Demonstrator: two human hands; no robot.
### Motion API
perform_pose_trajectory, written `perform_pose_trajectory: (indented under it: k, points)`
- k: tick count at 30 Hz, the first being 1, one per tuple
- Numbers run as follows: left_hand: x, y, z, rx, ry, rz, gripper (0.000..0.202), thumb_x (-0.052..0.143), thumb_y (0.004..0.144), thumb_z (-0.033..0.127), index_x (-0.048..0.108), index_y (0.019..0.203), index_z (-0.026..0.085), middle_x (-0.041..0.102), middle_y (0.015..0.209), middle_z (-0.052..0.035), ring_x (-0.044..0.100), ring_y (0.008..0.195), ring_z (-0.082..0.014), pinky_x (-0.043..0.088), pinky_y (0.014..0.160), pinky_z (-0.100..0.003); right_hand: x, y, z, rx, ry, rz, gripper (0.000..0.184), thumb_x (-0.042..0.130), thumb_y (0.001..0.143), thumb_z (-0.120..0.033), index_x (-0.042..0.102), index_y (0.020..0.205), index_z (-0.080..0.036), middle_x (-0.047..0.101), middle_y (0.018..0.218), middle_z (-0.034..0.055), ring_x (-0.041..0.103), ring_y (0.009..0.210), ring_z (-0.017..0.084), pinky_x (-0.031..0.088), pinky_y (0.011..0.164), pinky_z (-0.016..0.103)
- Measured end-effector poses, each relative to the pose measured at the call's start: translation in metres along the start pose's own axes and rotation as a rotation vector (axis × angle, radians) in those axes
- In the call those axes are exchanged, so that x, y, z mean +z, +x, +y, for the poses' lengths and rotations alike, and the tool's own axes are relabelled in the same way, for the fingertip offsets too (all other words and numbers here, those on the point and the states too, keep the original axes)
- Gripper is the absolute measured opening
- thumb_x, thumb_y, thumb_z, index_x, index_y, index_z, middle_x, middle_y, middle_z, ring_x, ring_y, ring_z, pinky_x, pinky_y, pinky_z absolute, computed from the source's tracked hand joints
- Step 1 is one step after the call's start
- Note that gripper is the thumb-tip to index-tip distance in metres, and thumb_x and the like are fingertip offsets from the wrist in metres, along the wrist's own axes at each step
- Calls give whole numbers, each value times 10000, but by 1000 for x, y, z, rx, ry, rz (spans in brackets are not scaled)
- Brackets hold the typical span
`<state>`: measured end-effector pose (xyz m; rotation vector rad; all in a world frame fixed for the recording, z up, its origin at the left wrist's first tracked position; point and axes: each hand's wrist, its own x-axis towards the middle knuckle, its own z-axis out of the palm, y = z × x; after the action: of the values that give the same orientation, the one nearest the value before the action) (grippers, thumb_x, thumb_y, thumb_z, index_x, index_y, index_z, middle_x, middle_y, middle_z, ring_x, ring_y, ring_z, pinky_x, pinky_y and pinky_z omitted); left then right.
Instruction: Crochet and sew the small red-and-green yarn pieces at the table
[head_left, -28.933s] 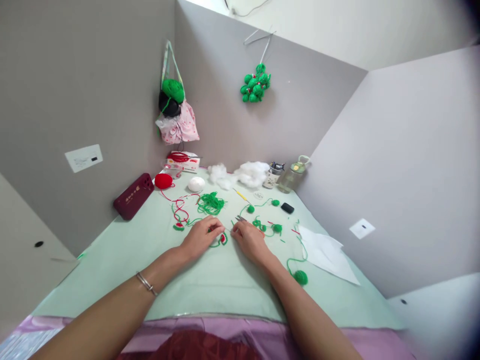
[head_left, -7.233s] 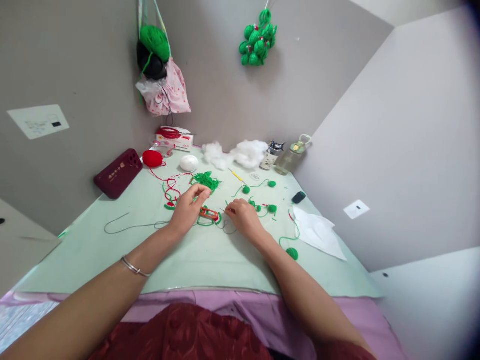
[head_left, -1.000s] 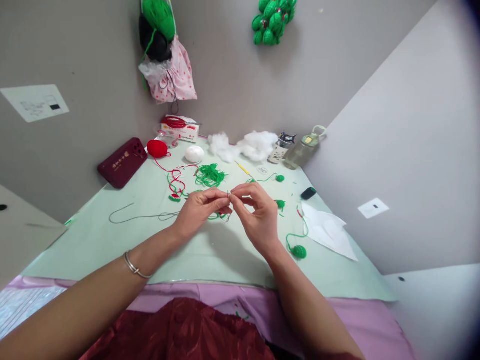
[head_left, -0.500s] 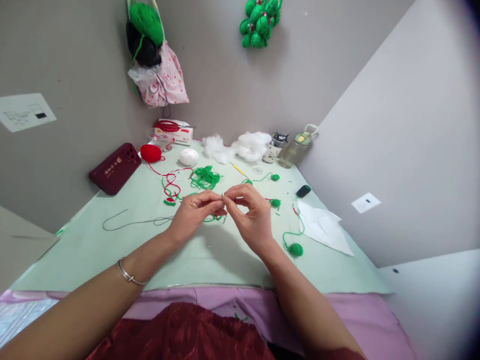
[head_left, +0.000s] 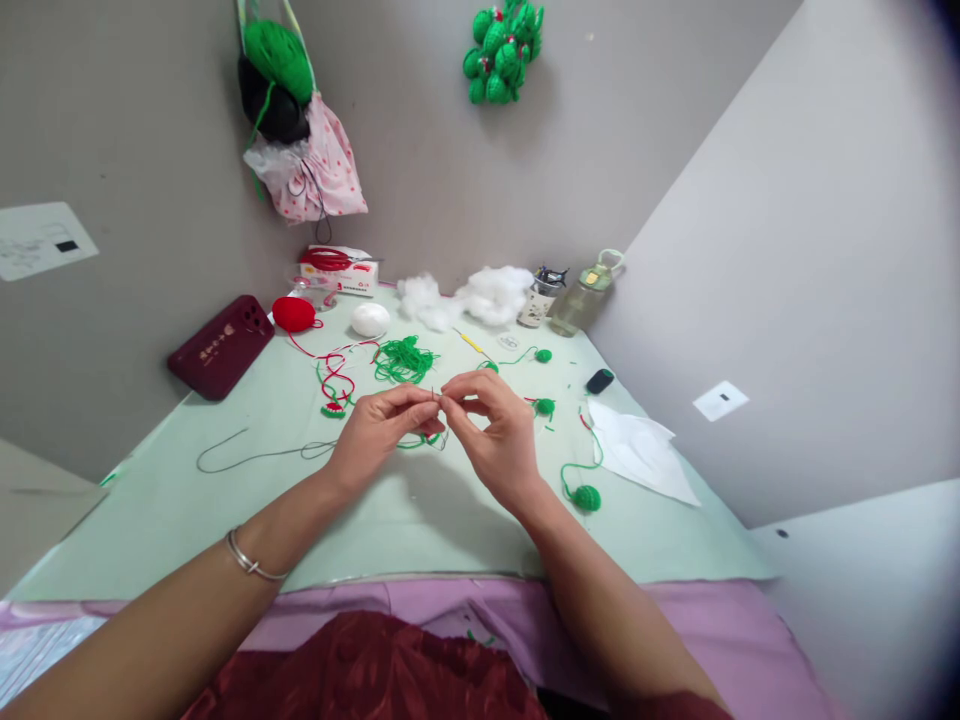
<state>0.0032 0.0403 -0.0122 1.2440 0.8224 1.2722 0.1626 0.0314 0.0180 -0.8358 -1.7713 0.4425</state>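
My left hand (head_left: 382, 430) and my right hand (head_left: 491, 430) meet fingertip to fingertip a little above the pale green table (head_left: 225, 500). Both pinch at a thin needle (head_left: 433, 397) that stands up between them. A dark thread (head_left: 247, 455) trails from under the hands to the left across the table. A small green and red crochet piece (head_left: 424, 438) lies just below my left fingers. A tangle of green yarn (head_left: 403, 360) sits behind the hands.
A red yarn ball (head_left: 294, 313), a white ball (head_left: 370, 320), stuffing (head_left: 480, 295), a dark red case (head_left: 220, 346) and two bottles (head_left: 574, 300) line the back. Small green crochet balls (head_left: 585, 497) and white paper (head_left: 641, 455) lie right. Bags (head_left: 300, 150) and green crochet pieces (head_left: 501, 50) hang on the wall.
My hands stay pinched together at the needle and have barely shifted. Since 7.2 seconds ago they have risen from the table, where they were apart.
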Motion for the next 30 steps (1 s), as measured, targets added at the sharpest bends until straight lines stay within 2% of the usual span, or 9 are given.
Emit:
perform_pose_trajectory:
  k: [7, 12, 23, 27, 30]
  points:
    - [-2, 2, -1, -5, -58, 82, 223, 796, 752, 344, 747, 903, 186, 698, 729, 2, 656, 691, -147, 594, 734, -308, 0, -1, 7, 1, -139, -29, 123, 577, 894, -145, 660, 826, -204, 623, 769, 7, 582, 688, 113, 514, 639, 244]
    - [-2, 1, -1, -6, -54, 100, 221, 791, 753, 355, 717, 861, 176, 680, 700, 11, 646, 670, -142, 592, 724, -306, 1, -1, 9, -33, -214, -43, 124, 582, 895, -146, 656, 814, -205, 598, 717, -7, 560, 657, 112, 475, 631, 244]
    - [-2, 1, 0, -38, -14, 58, 247, 732, 813, 414, 666, 849, 179, 672, 703, 12, 654, 679, -143, 574, 777, -310, 1, -2, 13, -120, -331, -31, 85, 625, 912, -194, 699, 872, -202, 541, 694, -6, 533, 664, 128, 437, 627, 265]
    - [-1, 0, -2, -53, -39, 50, 233, 757, 793, 398, 679, 841, 184, 670, 767, 12, 652, 721, -137, 554, 782, -290, 0, -1, 8, -81, -290, 26, 106, 628, 899, -169, 703, 833, -205, 546, 697, -8, 541, 659, 123, 460, 633, 269]
    - [0, 1, -5, -52, -32, 1, 207, 769, 783, 376, 704, 832, 185, 673, 782, 5, 646, 743, -138, 532, 782, -277, 0, 0, 3, -62, -219, 57, 105, 639, 886, -154, 707, 829, -209, 604, 776, 13, 576, 700, 126, 498, 644, 274]
